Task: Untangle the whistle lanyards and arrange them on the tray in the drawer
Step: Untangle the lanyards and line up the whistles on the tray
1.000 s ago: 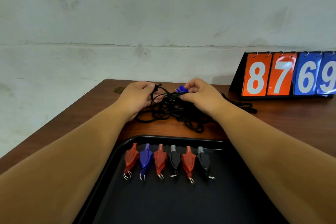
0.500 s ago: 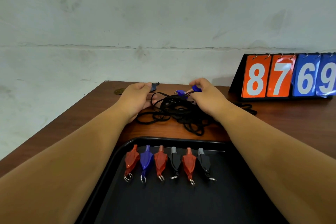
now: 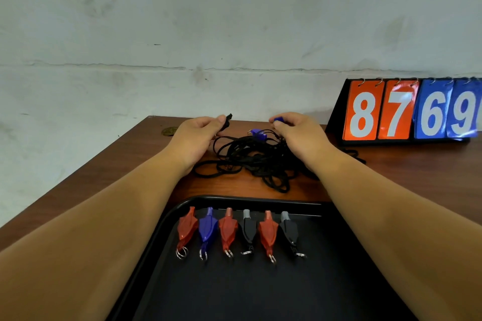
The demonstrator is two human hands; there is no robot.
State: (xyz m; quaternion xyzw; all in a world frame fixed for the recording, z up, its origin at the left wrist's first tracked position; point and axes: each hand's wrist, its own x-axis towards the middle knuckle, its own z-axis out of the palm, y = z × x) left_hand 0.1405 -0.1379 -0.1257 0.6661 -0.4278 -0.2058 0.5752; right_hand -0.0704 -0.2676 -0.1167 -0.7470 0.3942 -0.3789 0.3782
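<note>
A tangle of black lanyards (image 3: 257,161) lies on the brown table (image 3: 109,177) behind a black tray (image 3: 260,289). My left hand (image 3: 194,138) is shut on a black whistle (image 3: 226,121) at the tangle's left. At the right side of the tangle, my right hand (image 3: 297,133) pinches a blue whistle (image 3: 278,119). Another blue whistle (image 3: 257,133) rests on top of the cords between my hands. Several whistles lie in a row on the tray: three red (image 3: 186,227), one blue (image 3: 208,228), two black (image 3: 248,228).
A flip scoreboard (image 3: 412,112) reading 8 7 6 9 stands at the back right of the table against a white wall. A small brass disc (image 3: 169,131) sits near the table's back left corner. The tray's near half holds nothing.
My hands have drawn apart, left going left and right going right, each lifting its whistle away from the tangle. The cords between them are stretched out more.
</note>
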